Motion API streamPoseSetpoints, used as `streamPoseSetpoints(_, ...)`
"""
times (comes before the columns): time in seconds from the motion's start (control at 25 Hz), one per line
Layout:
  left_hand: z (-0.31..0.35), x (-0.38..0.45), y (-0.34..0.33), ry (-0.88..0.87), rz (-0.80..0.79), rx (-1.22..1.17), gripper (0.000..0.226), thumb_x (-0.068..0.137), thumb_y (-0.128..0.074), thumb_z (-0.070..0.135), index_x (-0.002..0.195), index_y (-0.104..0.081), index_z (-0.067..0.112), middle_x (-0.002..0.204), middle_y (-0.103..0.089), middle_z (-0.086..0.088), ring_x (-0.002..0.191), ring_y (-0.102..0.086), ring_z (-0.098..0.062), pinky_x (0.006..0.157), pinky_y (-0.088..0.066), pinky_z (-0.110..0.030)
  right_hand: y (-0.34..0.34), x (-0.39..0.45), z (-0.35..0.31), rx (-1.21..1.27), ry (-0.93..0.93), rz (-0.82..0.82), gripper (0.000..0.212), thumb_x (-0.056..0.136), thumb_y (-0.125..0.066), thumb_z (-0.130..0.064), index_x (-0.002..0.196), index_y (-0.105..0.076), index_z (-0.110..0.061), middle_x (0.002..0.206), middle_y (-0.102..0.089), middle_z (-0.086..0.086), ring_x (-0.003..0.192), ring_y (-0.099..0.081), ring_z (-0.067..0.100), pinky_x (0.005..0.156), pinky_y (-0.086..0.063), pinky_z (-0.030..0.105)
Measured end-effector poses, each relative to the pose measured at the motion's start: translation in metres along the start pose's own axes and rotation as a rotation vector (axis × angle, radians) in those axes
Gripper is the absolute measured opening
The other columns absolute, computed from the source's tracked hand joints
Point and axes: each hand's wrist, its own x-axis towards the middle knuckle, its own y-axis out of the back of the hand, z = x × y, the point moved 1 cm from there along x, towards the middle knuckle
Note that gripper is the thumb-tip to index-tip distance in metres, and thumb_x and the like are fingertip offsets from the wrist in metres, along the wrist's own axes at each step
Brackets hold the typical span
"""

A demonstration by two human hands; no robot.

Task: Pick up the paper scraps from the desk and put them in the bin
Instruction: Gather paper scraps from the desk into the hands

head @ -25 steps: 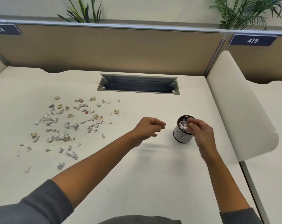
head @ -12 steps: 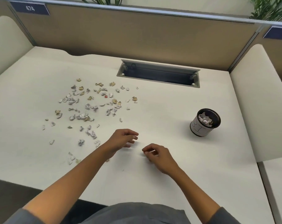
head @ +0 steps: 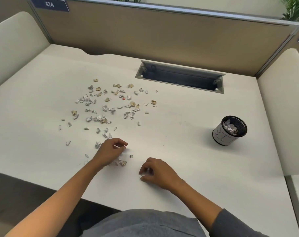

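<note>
Across the left and centre of the frame the paper scraps (head: 109, 106) lie spread over the desk (head: 188, 151), most of them still to be collected. Below that spread, at lower centre-left, the left hand (head: 109, 152) has come down from mid-desk to the nearest pieces; its fingers are curled over a small crumpled clump, though whether it already pinches one I cannot tell. Just to its right a single small scrap (head: 131, 156) lies alone. At lower centre the right hand (head: 156, 172) has left the bin and returned to the desk, fingertips drawn together low on the surface, seemingly nipping a tiny scrap; that is unclear. At middle right the bin (head: 230, 130) stands upright, well apart from both hands, with scraps inside. Judging by this, a new gathering round is starting.
</note>
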Motion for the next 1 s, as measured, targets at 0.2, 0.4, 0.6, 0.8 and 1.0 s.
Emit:
streamPoseSetpoints(0.2, -0.014, -0.003, 0.015, 0.098, -0.008, -0.210, 0.014, 0.089, -0.066, 0.008, 0.097, -0.074, 0.016, 0.089, -0.070, -0.011, 0.075, -0.064, -0.018, 0.068, -0.055, -0.024, -0.008, 0.005, -0.006, -0.205, 0.092, 0.027, 0.013, 0.093, -0.054, -0.030, 0.094, -0.065, -0.024, 0.099, -0.059, -0.009, 0.079, -0.052, 0.009, 0.066, -0.045, 0.030)
streamPoseSetpoints(0.4, -0.010, -0.009, 0.000, 0.255, -0.107, -0.672, 0.025, 0.099, -0.051, 0.019, 0.105, -0.071, 0.006, 0.107, -0.071, -0.015, 0.092, -0.067, -0.025, 0.083, -0.054, -0.033, -0.002, 0.016, -0.019, -0.196, 0.069, 0.047, 0.017, 0.099, -0.043, -0.034, 0.097, -0.056, -0.023, 0.100, -0.052, -0.009, 0.081, -0.051, 0.011, 0.071, -0.049, 0.033)
streamPoseSetpoints(0.6, -0.005, -0.010, -0.009, 0.404, -0.286, -1.268, 0.059, 0.103, -0.031, 0.042, 0.118, -0.065, -0.004, 0.110, -0.070, -0.018, 0.097, -0.065, -0.028, 0.083, -0.055, -0.034, 0.018, 0.045, -0.067, 0.091, 0.134, 0.201, 0.009, 0.098, -0.054, -0.032, 0.100, -0.057, -0.024, 0.097, -0.052, -0.016, 0.079, -0.052, 0.004, 0.073, -0.048, 0.026)
streamPoseSetpoints(0.8, -0.005, -0.009, -0.007, 0.417, -0.350, -1.488, 0.064, 0.104, -0.027, 0.037, 0.103, -0.072, -0.009, 0.103, -0.070, -0.021, 0.090, -0.071, -0.026, 0.069, -0.059, -0.029, 0.020, 0.061, -0.093, 0.167, 0.167, 0.228, 0.014, 0.095, -0.060, -0.020, 0.104, -0.070, -0.023, 0.098, -0.063, -0.006, 0.086, -0.058, 0.007, 0.077, -0.049, 0.024)
streamPoseSetpoints(1.0, -0.012, -0.006, 0.008, 0.345, -0.346, -1.501, 0.057, 0.104, -0.029, 0.032, 0.118, -0.064, -0.010, 0.130, -0.059, -0.028, 0.121, -0.060, -0.036, 0.099, -0.052, -0.044, 0.026, 0.064, -0.079, 0.398, 0.036, 0.402, 0.014, 0.088, -0.070, -0.019, 0.087, -0.063, -0.031, 0.089, -0.066, -0.012, 0.082, -0.062, 0.004, 0.066, -0.049, 0.016)
